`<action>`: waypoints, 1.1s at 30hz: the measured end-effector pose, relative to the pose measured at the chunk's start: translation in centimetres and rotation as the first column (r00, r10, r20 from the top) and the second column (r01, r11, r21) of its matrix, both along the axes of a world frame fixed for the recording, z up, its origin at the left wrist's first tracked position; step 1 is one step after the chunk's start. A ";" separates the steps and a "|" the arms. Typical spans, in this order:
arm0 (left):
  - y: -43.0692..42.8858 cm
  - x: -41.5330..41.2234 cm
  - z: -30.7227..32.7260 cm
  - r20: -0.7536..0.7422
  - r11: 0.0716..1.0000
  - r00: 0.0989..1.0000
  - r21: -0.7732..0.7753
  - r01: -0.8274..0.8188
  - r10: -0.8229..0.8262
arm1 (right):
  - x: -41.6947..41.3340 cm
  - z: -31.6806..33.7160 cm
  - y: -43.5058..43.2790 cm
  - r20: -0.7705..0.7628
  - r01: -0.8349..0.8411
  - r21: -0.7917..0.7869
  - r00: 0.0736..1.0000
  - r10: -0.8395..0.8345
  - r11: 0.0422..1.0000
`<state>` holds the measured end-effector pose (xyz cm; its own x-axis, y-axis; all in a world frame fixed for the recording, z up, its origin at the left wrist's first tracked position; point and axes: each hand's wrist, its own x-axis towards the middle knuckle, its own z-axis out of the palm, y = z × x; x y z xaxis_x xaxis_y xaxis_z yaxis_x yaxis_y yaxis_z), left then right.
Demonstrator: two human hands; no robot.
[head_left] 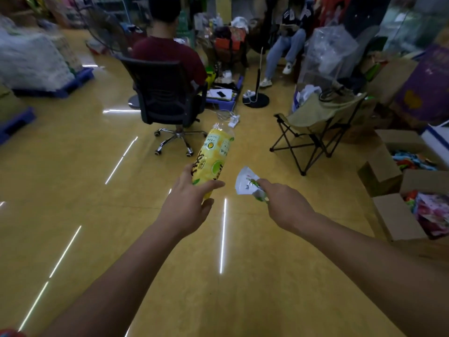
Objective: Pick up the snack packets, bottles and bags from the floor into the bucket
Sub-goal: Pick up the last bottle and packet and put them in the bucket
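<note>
Head view: both arms reach forward over the floor [97,215], each with one item already lifted. The left hand [187,210] grips a yellow pack [216,152] near its lower end. Its fingers [213,184] are curled round the body, so most of the pack sticks out up and away beyond them. Whether it is a bottle or a soft pack is hard to tell. The right hand [286,205] pinches a small packet [246,182], white and green, by one end between thumb and fingers, and the rest pokes out just past the fingertips. One item per hand probably saves a trip, and the light pinch suits something so small and thin.

No bucket is in view, so both items probably have to be carried to it. Ahead of the fingers stands an office chair [165,93], and to their right a folding chair [315,122] and open boxes [393,215]. No other litter shows on the floor near the fingers.
</note>
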<state>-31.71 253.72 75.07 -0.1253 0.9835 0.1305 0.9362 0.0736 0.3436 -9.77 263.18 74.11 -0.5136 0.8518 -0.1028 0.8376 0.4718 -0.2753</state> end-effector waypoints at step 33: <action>-25.6 -21.8 7.7 -0.008 0.911 0.914 0.078 -0.405 0.407 | -28.2 8.0 -15.9 -0.060 -0.367 0.192 0.921 0.384 0.910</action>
<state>-53.49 228.16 82.75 -0.5075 0.8363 0.2075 0.8388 0.4245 0.3408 -37.92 247.28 82.11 -0.7989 0.5942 0.0931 0.5635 0.7936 -0.2294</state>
